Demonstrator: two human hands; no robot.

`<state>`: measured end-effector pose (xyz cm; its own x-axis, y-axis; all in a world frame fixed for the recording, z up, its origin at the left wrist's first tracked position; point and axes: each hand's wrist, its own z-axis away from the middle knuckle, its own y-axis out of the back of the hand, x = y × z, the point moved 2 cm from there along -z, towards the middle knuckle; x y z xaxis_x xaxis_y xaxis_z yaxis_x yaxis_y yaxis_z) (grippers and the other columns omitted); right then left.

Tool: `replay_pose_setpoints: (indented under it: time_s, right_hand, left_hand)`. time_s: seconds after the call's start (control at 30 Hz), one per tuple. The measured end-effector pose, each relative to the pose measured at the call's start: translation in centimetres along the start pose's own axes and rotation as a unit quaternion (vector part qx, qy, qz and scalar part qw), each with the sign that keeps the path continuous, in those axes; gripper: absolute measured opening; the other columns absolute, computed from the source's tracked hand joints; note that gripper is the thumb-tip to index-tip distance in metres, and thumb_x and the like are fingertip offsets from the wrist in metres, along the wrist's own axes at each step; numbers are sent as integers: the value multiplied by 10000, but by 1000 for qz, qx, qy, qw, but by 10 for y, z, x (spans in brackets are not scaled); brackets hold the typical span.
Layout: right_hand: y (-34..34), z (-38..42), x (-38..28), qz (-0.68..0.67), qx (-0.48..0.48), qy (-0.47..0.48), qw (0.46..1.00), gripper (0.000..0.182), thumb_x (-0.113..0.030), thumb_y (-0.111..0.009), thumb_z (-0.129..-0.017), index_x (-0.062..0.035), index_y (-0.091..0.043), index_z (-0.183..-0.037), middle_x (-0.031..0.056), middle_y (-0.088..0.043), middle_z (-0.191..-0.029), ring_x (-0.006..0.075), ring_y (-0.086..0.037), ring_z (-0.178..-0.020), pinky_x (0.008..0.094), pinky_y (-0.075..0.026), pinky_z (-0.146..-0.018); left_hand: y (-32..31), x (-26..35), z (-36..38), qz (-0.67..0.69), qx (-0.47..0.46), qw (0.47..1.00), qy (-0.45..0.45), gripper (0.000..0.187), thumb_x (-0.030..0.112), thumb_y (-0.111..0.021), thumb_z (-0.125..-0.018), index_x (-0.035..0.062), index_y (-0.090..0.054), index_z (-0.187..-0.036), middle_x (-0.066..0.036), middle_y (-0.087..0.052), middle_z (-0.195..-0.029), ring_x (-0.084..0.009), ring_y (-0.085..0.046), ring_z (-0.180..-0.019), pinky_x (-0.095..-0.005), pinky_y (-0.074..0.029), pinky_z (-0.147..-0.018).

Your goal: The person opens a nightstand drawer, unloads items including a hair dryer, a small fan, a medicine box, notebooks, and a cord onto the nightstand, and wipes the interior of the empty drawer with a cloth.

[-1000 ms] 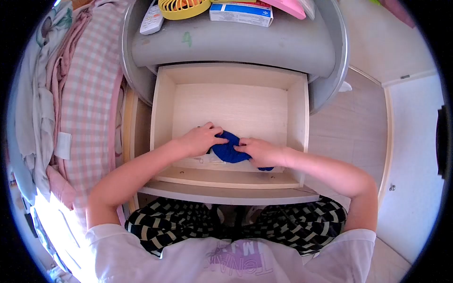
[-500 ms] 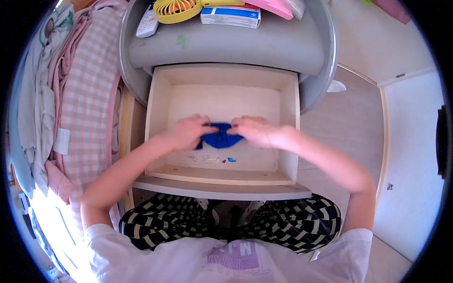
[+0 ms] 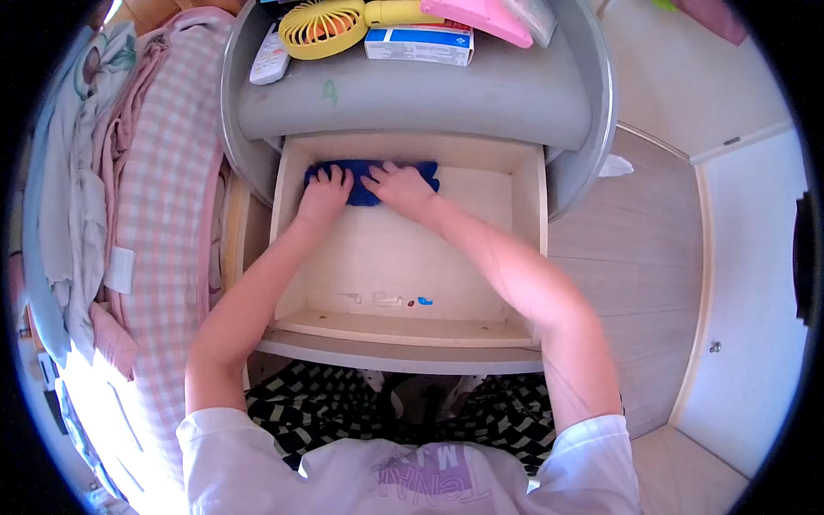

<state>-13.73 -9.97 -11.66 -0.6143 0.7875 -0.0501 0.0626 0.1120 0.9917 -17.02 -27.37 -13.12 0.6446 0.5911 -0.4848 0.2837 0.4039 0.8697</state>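
A dark blue cloth [image 3: 421, 172] lies spread along the back wall of the pulled-out wooden drawer [image 3: 412, 249], toward its far left corner. On its left part rests my left hand [image 3: 328, 196], fingers spread over the fabric. Beside it, my right hand [image 3: 399, 184] lies on the middle of the cloth with its fingers apart, pressing from above. The fingertips partly cover the fabric. Near the drawer's front sit a clear plastic piece [image 3: 387, 301], a tiny dark reddish bit [image 3: 411, 303] and a small blue piece [image 3: 425, 301].
Above the drawer, a grey rounded surface [image 3: 412, 99] bears a yellow handheld fan [image 3: 324, 30], a white remote control [image 3: 270, 58], a blue and white box [image 3: 419, 45] and a pink object [image 3: 489, 19]. Checked bedding [image 3: 167, 172] borders the left. A white door [image 3: 755, 300] stands right.
Both hands have moved to the drawer's back left with the blue cloth. It was bunched between them in the middle and now lies spread flat beneath their fingers.
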Motion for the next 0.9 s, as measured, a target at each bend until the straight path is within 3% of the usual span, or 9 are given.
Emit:
replay_pose_setpoints:
  time_s: [0.03, 0.1, 0.23, 0.3, 0.5, 0.63, 0.67, 0.77, 0.9]
  right_hand:
    - [-3, 4, -4, -10, 53, -25, 998, 348, -120, -561, -805, -73, -603, -1146, 77, -602, -1047, 259, -579, -992, 363, -547, -703]
    - [-8, 9, -6, -16, 35, -28, 999, 386, -122, -562, -806, -82, -584, -1190, 76, -592, -1073, 270, -571, -1014, 374, -555, -688]
    - [2, 14, 4, -32, 8, -38, 999, 416, -103, -559, -807, -96, -564, -1223, 73, -567, -1132, 279, -564, -1044, 365, -570, -667]
    - [8, 20, 9, -32, -13, -42, 999, 420, -95, -557, -807, -99, -560, -1227, 73, -559, -1153, 286, -562, -1050, 362, -575, -665]
    - [29, 56, 29, -35, -106, -109, 988, 423, -51, -545, -816, -98, -522, -1236, 97, -526, -1163, 337, -537, -1101, 408, -566, -786]
    - [36, 85, 39, -10, -153, -166, 974, 427, -63, -555, -826, -98, -475, -1245, 120, -472, -1220, 353, -519, -1125, 408, -569, -793]
    - [37, 92, 41, -11, -199, -189, 961, 555, -18, -583, -780, -84, -427, -1309, 165, -420, -1305, 398, -481, -1169, 391, -543, -850]
    - [38, 116, 38, 39, -236, -240, 941, 547, -33, -592, -784, -75, -428, -1304, 172, -429, -1273, 392, -506, -1121, 377, -537, -840]
    - [36, 126, 25, 143, -306, -183, 923, 520, -79, -588, -798, -15, -423, -1288, 197, -448, -1229, 357, -522, -1053, 363, -503, -837]
  left_hand:
    - [-3, 5, 2, 3, -2, 1000, -2, 421, 158, -522, -857, 74, -518, -1270, -162, -540, -1223, -336, -597, -1045, -394, -548, -764]
    - [-8, 12, 5, 21, -33, 998, 45, 478, 155, -505, -872, 53, -437, -1333, -201, -511, -1280, -373, -602, -1065, -376, -565, -746]
    - [-5, 8, 4, 54, -55, 996, 42, 510, 144, -495, -881, 61, -395, -1375, -207, -496, -1306, -369, -591, -1098, -357, -575, -730]
    - [0, 7, 6, 122, -16, 992, 11, 555, 108, -499, -849, 63, -392, -1391, -222, -492, -1318, -350, -576, -1123, -356, -551, -827]
    - [22, 44, -7, 208, 41, 977, -28, 604, 82, -497, -827, 64, -357, -1414, -230, -477, -1338, -359, -557, -1154, -377, -538, -855]
    - [50, 78, -26, 220, 63, 971, -70, 582, 93, -507, -824, 43, -385, -1391, -253, -485, -1316, -387, -569, -1116, -398, -541, -843]
    - [56, 86, -31, 241, 77, 964, -79, 553, 108, -515, -825, 53, -420, -1367, -259, -494, -1301, -394, -577, -1093, -405, -547, -828]
    - [70, 110, -46, 253, 100, 957, -104, 526, 125, -524, -829, 71, -447, -1347, -253, -500, -1293, -390, -571, -1106, -406, -549, -821]
    - [85, 123, -51, 255, 89, 957, -109, 486, 138, -537, -827, 112, -494, -1310, -222, -515, -1286, -373, -563, -1123, -398, -556, -797]
